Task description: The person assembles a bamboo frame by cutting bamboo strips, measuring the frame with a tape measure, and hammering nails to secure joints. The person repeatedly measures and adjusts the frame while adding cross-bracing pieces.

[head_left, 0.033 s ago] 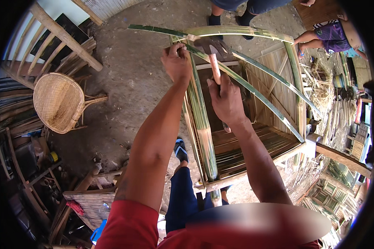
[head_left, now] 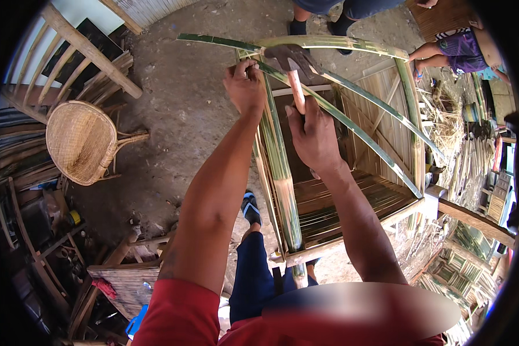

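My right hand [head_left: 316, 135] is wrapped round the wooden handle of a hammer [head_left: 296, 91]. Its dark metal head is raised over the corner of a bamboo frame [head_left: 281, 173]. My left hand [head_left: 245, 87] is closed at that corner, its fingertips pinching near the end of a green split-bamboo strip [head_left: 352, 124]. Whether a nail sits between those fingers is too small to tell. That strip slants down across the frame to its lower right corner. A second green strip [head_left: 380, 104] crosses behind the hammer head, its left end sticking out past the frame.
Slats form the frame's bottom panel [head_left: 352, 210]. To the left stands a woven chair [head_left: 81, 143] beside stacked bamboo poles. Beyond the frame are one person's legs [head_left: 323, 26]; another person in purple shorts [head_left: 464, 55] is at upper right. Bamboo scraps [head_left: 444, 121] lie on the right.
The hammer head has shifted slightly up and to the left, with my right hand tilting a little. My left hand and the bamboo strips stay put.
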Demonstrator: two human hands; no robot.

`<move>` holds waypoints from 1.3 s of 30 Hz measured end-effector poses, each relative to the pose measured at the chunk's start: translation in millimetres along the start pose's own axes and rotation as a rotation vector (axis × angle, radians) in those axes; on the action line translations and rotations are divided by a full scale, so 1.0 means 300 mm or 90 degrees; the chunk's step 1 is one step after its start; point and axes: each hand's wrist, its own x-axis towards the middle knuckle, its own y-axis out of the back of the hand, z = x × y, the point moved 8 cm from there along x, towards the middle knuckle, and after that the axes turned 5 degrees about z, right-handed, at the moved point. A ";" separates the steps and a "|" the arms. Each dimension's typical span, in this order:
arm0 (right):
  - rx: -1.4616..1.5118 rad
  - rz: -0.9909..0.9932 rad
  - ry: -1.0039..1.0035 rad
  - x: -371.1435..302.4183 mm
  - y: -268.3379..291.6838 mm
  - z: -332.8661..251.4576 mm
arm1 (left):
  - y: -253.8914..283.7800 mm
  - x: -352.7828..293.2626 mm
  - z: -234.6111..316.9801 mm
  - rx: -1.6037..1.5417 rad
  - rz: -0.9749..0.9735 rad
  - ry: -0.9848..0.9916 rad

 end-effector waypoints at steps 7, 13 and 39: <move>-0.110 -0.078 0.047 0.169 -0.114 -0.039 | -0.012 0.027 0.025 0.107 0.022 -0.029; -0.067 -0.100 -0.024 0.168 -0.130 0.015 | -0.022 0.029 0.011 0.102 -0.030 -0.003; -0.105 -0.036 0.116 0.171 -0.131 0.041 | -0.015 0.014 0.025 0.131 -0.083 0.035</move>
